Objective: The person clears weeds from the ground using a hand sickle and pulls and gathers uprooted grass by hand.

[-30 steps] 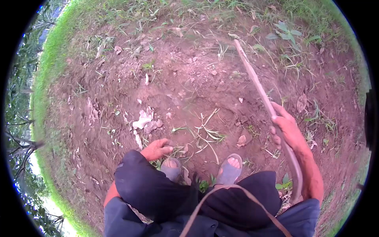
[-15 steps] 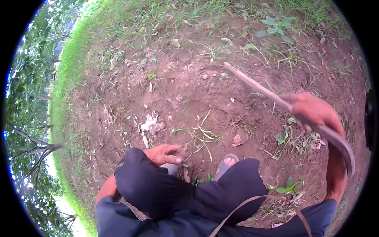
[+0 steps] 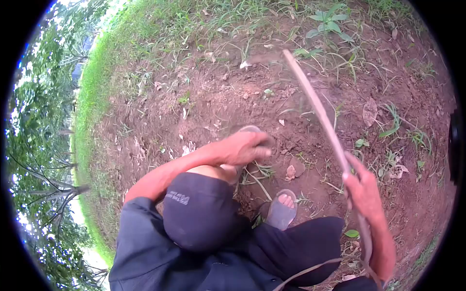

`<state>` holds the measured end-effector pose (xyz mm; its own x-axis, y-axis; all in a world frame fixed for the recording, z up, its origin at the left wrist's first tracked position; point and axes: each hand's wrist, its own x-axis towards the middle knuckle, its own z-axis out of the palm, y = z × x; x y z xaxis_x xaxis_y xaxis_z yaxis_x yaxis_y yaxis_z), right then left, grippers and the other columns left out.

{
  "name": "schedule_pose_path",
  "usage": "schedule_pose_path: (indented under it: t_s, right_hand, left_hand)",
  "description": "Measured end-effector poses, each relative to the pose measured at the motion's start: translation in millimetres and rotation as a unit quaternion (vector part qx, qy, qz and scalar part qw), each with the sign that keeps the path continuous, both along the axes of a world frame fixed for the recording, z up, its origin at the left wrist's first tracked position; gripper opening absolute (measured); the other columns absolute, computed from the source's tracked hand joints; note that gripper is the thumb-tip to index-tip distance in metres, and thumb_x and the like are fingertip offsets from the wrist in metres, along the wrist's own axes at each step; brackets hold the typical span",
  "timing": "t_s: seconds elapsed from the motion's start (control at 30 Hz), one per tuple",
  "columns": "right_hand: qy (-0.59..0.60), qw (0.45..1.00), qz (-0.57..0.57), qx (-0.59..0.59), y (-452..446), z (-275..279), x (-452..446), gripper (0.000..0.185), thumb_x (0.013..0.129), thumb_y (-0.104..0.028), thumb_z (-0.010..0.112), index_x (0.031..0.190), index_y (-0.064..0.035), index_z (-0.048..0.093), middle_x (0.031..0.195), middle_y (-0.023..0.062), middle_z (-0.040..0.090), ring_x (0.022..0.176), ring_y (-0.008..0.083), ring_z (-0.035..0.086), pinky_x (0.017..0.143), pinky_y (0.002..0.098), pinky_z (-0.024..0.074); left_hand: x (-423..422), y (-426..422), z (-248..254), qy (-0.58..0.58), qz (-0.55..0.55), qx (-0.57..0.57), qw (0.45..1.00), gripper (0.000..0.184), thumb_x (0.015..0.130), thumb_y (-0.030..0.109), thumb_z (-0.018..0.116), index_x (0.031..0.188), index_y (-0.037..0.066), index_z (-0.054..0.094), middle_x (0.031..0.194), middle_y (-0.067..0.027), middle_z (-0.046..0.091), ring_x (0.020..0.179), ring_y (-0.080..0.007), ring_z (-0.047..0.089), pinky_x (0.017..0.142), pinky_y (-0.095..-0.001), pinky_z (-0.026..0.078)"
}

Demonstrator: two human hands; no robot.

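Observation:
My right hand [image 3: 363,191] is closed around a long, slightly curved wooden handle [image 3: 315,104]. The handle slants up and forward across the soil, and its lower end runs back along my forearm. Around its far end a faint smear ends in a small pale spot, so the tool's head cannot be made out. My left hand [image 3: 250,148] hangs over the ground in front of my knee, fingers loosely bent and apart, with nothing visible in them. Below it lie some uprooted grass blades [image 3: 262,177], partly hidden by the hand.
My sandalled foot [image 3: 281,208] rests on reddish soil [image 3: 218,106]; the other foot is mostly behind my left hand. A broad-leaved plant [image 3: 330,24] and grass grow at the far side. Dry leaves [image 3: 291,172] lie scattered. A strap [image 3: 310,269] crosses my lap, and trees stand left.
My right hand has come lower and inward, and the handle stands steeper, its far end farther forward. My left hand has moved forward and right, away from beside my knee.

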<state>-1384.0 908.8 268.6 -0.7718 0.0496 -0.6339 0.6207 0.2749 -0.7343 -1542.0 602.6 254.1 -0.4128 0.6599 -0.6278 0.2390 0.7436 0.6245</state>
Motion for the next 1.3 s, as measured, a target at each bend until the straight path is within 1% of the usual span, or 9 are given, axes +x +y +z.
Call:
schedule_pose_path:
  t_s: [0.17, 0.3, 0.43, 0.6, 0.83, 0.9, 1.0, 1.13, 1.3]
  right_hand:
    - [0.085, 0.991, -0.008, 0.102, -12.3, -41.1, 55.7, 0.060, 0.085, -0.009, 0.063, 0.142, -0.0064, 0.044, 0.080, 0.0089, 0.068, 0.062, 0.0182, 0.063, 0.057, 0.0316, 0.0511]
    - [0.097, 0.982, -0.159, 0.042, -24.7, -56.4, 99.1, 0.058, 0.085, -0.009, 0.064, 0.139, -0.0039, 0.045, 0.084, 0.0113, 0.067, 0.068, 0.0159, 0.063, 0.066, 0.0311, 0.0521]
    - [0.046, 0.975, -0.207, 0.061, -32.5, -64.0, 134.1, 0.059, 0.084, -0.034, 0.066, 0.126, 0.0050, 0.052, 0.081, 0.0107, 0.065, 0.067, 0.0130, 0.061, 0.062, 0.0287, 0.0504]
    - [-0.006, 0.922, -0.386, 0.034, -66.9, -62.2, 135.7, 0.057, 0.083, -0.047, 0.064, 0.109, 0.0029, 0.057, 0.067, 0.0038, 0.055, 0.056, 0.0092, 0.053, 0.051, 0.0254, 0.0417]
    - [-0.020, 0.834, -0.548, 0.056, -81.7, -94.5, 113.1, 0.032, 0.090, -0.031, 0.060, 0.099, -0.0003, 0.058, 0.063, -0.0008, 0.047, 0.050, 0.0074, 0.045, 0.043, 0.0257, 0.0350]
    - [-0.019, 0.852, -0.513, 0.098, -92.8, -128.1, 141.9, 0.029, 0.090, -0.028, 0.060, 0.097, -0.0003, 0.058, 0.064, -0.0001, 0.049, 0.052, 0.0078, 0.047, 0.044, 0.0265, 0.0371]
    - [-0.093, 0.854, -0.504, 0.088, -120.1, -122.7, 134.6, 0.026, 0.090, -0.024, 0.059, 0.097, 0.0005, 0.058, 0.067, 0.0027, 0.054, 0.055, 0.0111, 0.050, 0.048, 0.0286, 0.0411]
    - [-0.146, 0.858, -0.483, 0.095, -145.9, -136.3, 126.5, 0.032, 0.089, -0.027, 0.060, 0.102, 0.0021, 0.055, 0.072, 0.0091, 0.057, 0.062, 0.0169, 0.055, 0.057, 0.0349, 0.0459]
    - [-0.163, 0.874, -0.442, 0.122, -155.7, -141.1, 109.1, 0.039, 0.086, -0.031, 0.062, 0.104, 0.0030, 0.054, 0.078, 0.0163, 0.061, 0.072, 0.0236, 0.060, 0.066, 0.0403, 0.0486]
  left_hand:
    - [-86.6, -1.4, -41.0, 0.108, 0.266, -0.040, 0.957, 0.047, 0.088, 0.036, 0.062, 0.118, 0.000, 0.060, 0.116, -0.0223, 0.063, 0.107, -0.0309, 0.062, 0.092, -0.0404, 0.047]
    - [-184.1, -66.0, -137.6, 0.284, 0.295, -0.078, 0.909, 0.077, 0.078, 0.042, 0.072, 0.133, -0.006, 0.046, 0.129, -0.0272, 0.054, 0.120, -0.0339, 0.054, 0.101, -0.0419, 0.042]
    - [-250.3, -64.0, -193.1, 0.267, 0.333, -0.019, 0.904, 0.116, 0.068, 0.050, 0.079, 0.148, -0.006, 0.017, 0.145, -0.0340, 0.032, 0.137, -0.0399, 0.034, 0.113, -0.0437, 0.029]
    - [-242.8, -0.1, -192.0, 0.356, 0.268, -0.202, 0.872, 0.090, 0.076, 0.055, 0.071, 0.138, 0.000, 0.036, 0.126, -0.0342, 0.049, 0.123, -0.0459, 0.046, 0.104, -0.0497, 0.037]
    - [-215.9, 37.6, -190.2, 0.328, 0.139, -0.112, 0.928, 0.040, 0.095, 0.041, 0.052, 0.109, 0.003, 0.053, 0.099, -0.0219, 0.064, 0.086, -0.0397, 0.063, 0.080, -0.0507, 0.049]
    - [-200.6, 49.6, -180.2, 0.342, -0.180, -0.126, 0.914, 0.039, 0.095, 0.042, 0.053, 0.110, 0.006, 0.055, 0.097, -0.0196, 0.065, 0.086, -0.0360, 0.065, 0.077, -0.0468, 0.051]
    - [-168.3, 76.2, -151.5, 0.221, -0.116, 0.068, 0.966, 0.050, 0.091, 0.037, 0.059, 0.128, 0.006, 0.048, 0.130, -0.0198, 0.050, 0.108, -0.0304, 0.058, 0.090, -0.0433, 0.047]
    - [-176.1, 121.4, -177.3, 0.306, -0.104, 0.157, 0.933, 0.080, 0.089, 0.039, 0.061, 0.150, 0.007, 0.022, 0.148, -0.0229, 0.029, 0.136, -0.0404, 0.029, 0.110, -0.0546, 0.021]
    - [-179.0, 190.8, -184.0, 0.176, 0.015, 0.286, 0.942, 0.077, 0.095, 0.046, 0.049, 0.151, 0.002, 0.019, 0.154, -0.0243, 0.024, 0.144, -0.0362, 0.021, 0.116, -0.0454, 0.020]
